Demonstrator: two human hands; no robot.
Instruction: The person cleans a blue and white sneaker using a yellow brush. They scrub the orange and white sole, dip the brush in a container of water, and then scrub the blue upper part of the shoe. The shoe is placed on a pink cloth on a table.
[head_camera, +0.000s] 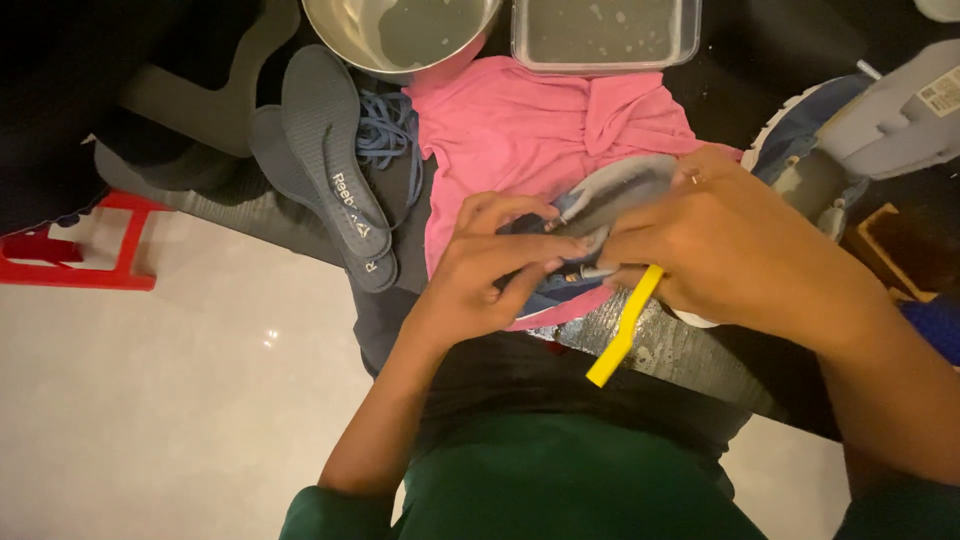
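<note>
Yellow brush (624, 326) (handle slanting toward the body) sits clamped in the right hand (730, 250), bristles against the grey shoe (610, 195) that the left hand (490, 270) pinches.

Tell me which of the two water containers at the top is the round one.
The metal bowl on the left: shiny and round, its rim overlapping the pink cloth. The other, the clear plastic tub to its right, is rectangular.
</note>
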